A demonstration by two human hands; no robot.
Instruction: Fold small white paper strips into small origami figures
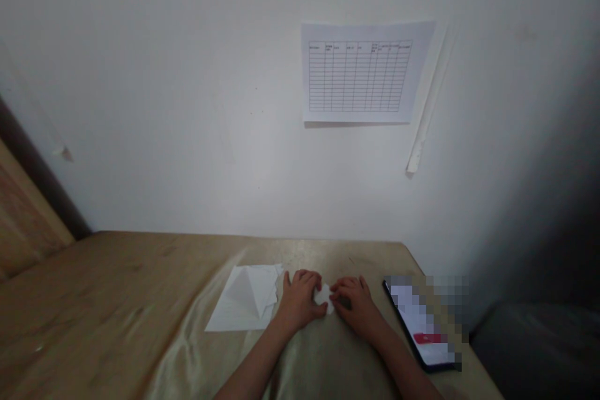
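A small piece of white paper [323, 294] lies between my two hands on the cloth-covered table. My left hand [302, 297] curls around its left side, with thumb and fingers gripping it. From the other side, my right hand [351, 300] pinches its right edge between thumb and fingertips. The fingers hide much of the paper, so any folds in it are hard to make out. Just left of my left hand are white paper sheets [237, 306], stacked loosely, the top one creased and some edges ragged.
A phone [422, 331], its screen lit and partly pixelated, rests near the right table edge. Gold-brown cloth [140, 300] with wrinkles covers the table, which meets a white wall [187, 106]. A printed table sheet [360, 75] hangs there. A wooden panel [28, 212] stands at left.
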